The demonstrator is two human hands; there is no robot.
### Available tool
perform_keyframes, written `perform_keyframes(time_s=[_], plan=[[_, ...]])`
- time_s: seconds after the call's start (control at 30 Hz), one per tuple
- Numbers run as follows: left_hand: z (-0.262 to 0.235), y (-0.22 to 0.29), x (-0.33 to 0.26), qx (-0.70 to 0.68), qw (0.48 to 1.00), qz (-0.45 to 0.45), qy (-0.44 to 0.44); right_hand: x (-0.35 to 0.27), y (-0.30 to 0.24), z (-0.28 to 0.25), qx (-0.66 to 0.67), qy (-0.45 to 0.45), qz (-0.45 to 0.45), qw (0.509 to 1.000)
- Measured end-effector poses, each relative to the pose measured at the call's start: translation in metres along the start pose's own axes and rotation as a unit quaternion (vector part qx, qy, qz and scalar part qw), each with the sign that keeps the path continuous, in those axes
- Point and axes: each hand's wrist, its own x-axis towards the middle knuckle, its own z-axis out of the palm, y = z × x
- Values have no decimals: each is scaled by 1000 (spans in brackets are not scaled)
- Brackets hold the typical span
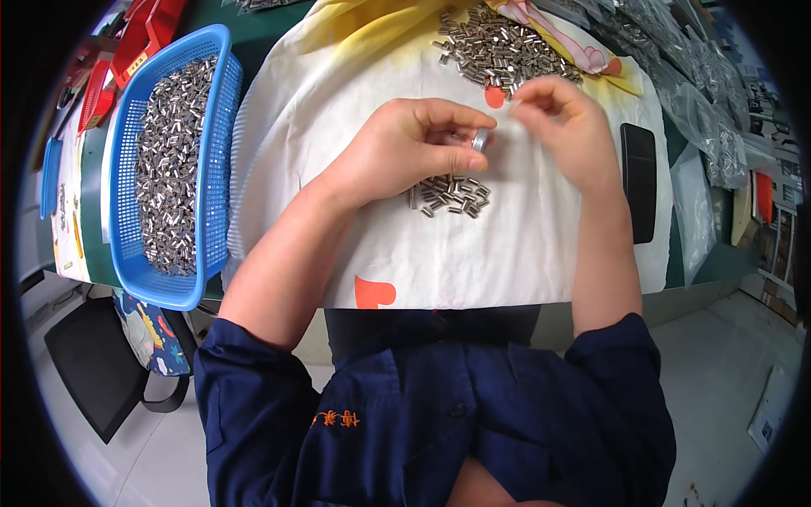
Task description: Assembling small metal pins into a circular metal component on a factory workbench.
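Note:
Above the white cloth (304,194), my left hand (401,144) is closed around a short, round, silver metal piece (481,139), whose rim shows between thumb and forefinger. Just to its right, my right hand (568,127) is raised with its fingers curled and their tips drawn together, slightly blurred. Whether a small part sits between those tips is hidden. Under my left hand lies a small pile of short metal pins (454,196). A larger heap of similar pins (505,49) spreads over the cloth beyond my hands.
A blue plastic basket (213,169) full of metal pins stands at the left. Red bins (152,38) are behind it. A black phone (638,182) lies at the right, near clear plastic bags (697,93) of parts. A chair (93,363) stands at lower left.

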Motion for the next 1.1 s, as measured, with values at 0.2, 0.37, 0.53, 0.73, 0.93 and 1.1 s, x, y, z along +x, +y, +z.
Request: perform_keyframes(time_s=[0.2,0.37,0.53,0.73,0.93,1.1], plan=[[0,6,-4,38,997,8,-72,6,15,2,-276,124,-45,952],[-2,0,-1,36,998,20,-54,8,15,1,-403,99,-83,906],[-3,0,1,-5,1000,23,-14,9,14,5,-405,73,-95,907],[-2,1,1,-16,999,38,-3,7,9,11,-404,125,-41,905],[-3,-1,3,-18,999,40,-7,5,11,9,-416,115,-28,901],[-3,-1,2,-27,998,52,13,4,7,10,-427,103,-48,897]])
